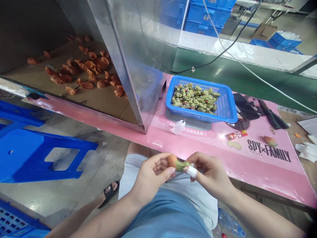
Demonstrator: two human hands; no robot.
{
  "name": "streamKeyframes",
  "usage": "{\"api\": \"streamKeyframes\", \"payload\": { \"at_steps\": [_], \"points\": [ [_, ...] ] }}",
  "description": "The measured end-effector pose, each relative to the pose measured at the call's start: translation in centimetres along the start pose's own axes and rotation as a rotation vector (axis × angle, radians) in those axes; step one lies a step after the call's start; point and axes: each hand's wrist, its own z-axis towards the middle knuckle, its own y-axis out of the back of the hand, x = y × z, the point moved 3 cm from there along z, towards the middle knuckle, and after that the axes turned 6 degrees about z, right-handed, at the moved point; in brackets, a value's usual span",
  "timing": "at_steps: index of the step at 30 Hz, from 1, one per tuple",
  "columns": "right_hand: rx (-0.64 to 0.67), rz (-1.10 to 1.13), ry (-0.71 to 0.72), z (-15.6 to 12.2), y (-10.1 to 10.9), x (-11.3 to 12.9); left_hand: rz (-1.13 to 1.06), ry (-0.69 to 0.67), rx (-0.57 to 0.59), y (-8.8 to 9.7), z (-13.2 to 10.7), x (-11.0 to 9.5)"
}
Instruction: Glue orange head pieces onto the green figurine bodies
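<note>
Above my lap, at the near edge of the table, both hands hold one small toy figure part (182, 165) with a rounded orange end and a green end. My left hand (155, 170) grips the orange end between thumb and fingers. On the right, my right hand (210, 172), its thumb wrapped in white tape, pinches the green end. A similar orange-and-green piece (270, 141) lies on the pink mat (218, 157). Many green pieces (195, 97) fill part of a blue basket (200, 116). Hollow orange pieces (94, 67) are scattered inside a metal-sided booth (136, 76).
A small translucent bottle (178, 127) stands before the basket. To the right lie a red packet (237, 134), a dark phone-like slab (246, 107) and a black-handled tool (273, 115). Blue stools (27, 155) stand at left. A cable (223, 51) crosses behind the table.
</note>
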Motion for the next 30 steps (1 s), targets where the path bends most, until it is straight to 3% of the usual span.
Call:
{"api": "streamKeyframes", "payload": {
  "at_steps": [4,12,19,24,30],
  "points": [
    [0.006,-0.008,0.019,-0.2,-0.1,-0.1,0.074,-0.043,0.011,0.1,-0.3,0.0],
    [0.019,0.001,0.077,-0.4,-0.1,-0.7,0.341,-0.304,-0.064,0.4,-0.8,-0.2],
    [0.038,0.023,0.109,-0.5,-0.1,-0.8,0.411,-0.394,-0.082,0.3,-0.9,-0.2],
    [0.031,0.050,0.108,-0.4,-0.1,-0.9,0.426,-0.378,-0.091,0.4,-0.9,-0.2],
    [0.067,0.043,0.076,0.2,0.4,-0.8,0.395,-0.188,-0.016,1.5,-0.4,0.3]
  ]
}}
